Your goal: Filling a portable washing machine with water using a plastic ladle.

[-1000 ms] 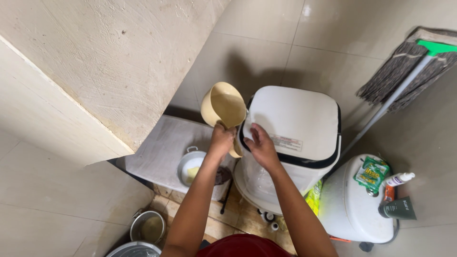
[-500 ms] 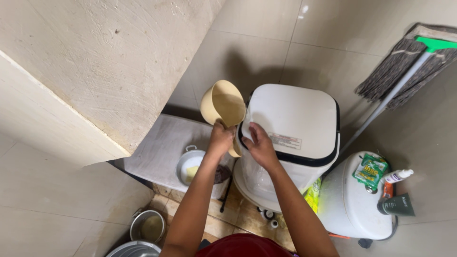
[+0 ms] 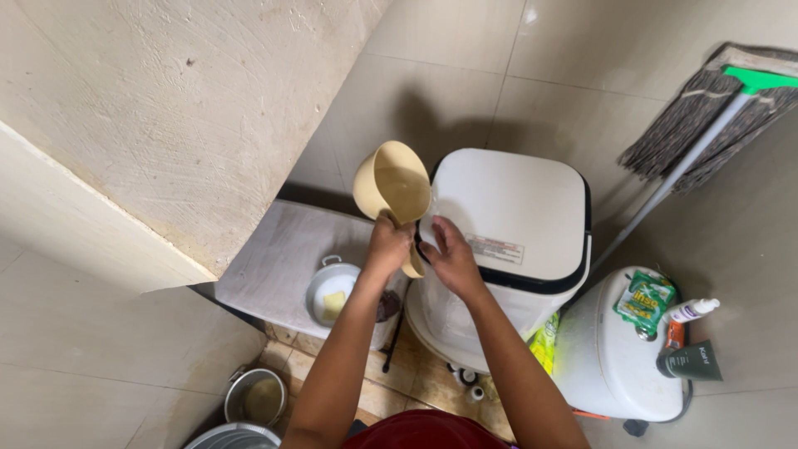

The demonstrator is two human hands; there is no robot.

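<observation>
— Hands?
— I see my left hand gripping the smooth beige plastic jug by its handle, tilted; my right hand lies open at three o'clock.
— Jug's place?
— At nine o'clock of the glossy, boxy white machine.

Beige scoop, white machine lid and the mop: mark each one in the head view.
beige scoop (image 3: 397,185), head view, on the inside of its bowl.
white machine lid (image 3: 507,199), head view, on the middle of its flat top.
mop (image 3: 706,108), head view, on the grey strands of its head.
</observation>
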